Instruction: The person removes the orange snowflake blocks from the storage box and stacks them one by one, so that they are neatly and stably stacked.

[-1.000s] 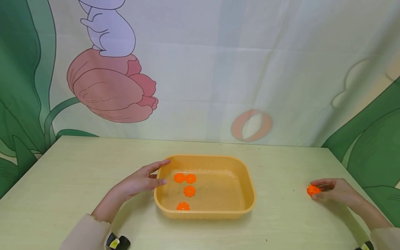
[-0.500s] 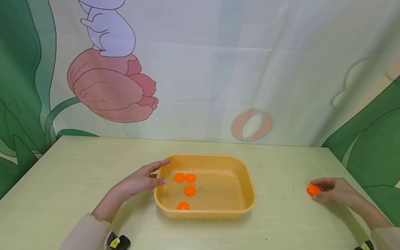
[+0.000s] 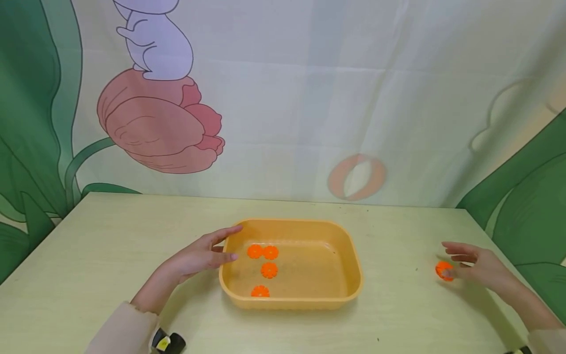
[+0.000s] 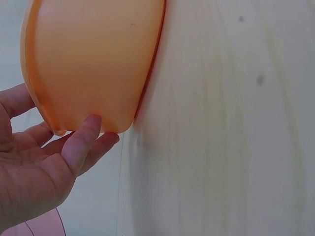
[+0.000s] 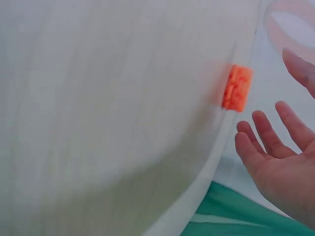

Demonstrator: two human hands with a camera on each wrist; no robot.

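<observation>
A yellow plastic basin point(image 3: 309, 304) stands on the table with several orange, flower-shaped plastic discs point(image 3: 268, 270) on its floor. My left hand point(image 3: 201, 256) holds its left end, thumb and forefinger over the rim and other fingers against the outside. The left wrist view shows that hand point(image 4: 47, 164) at the end of the basin wall point(image 4: 93, 64). On the right, a small stack of orange discs point(image 3: 443, 271) stands on the tabletop. My right hand point(image 3: 484, 270) is beside it with fingers spread. In the right wrist view, a gap separates the stack point(image 5: 237, 88) from the hand point(image 5: 288, 167).
The pale wooden table point(image 3: 398, 314) ends at a printed cloth backdrop point(image 3: 274, 108) hanging behind it. A black strap with a yellow mark point(image 3: 169, 341) is at the left wrist.
My right hand has let go of the orange stack, its fingers lifting and parting; the stack stays put on the table. The left hand and basin have not visibly moved.
</observation>
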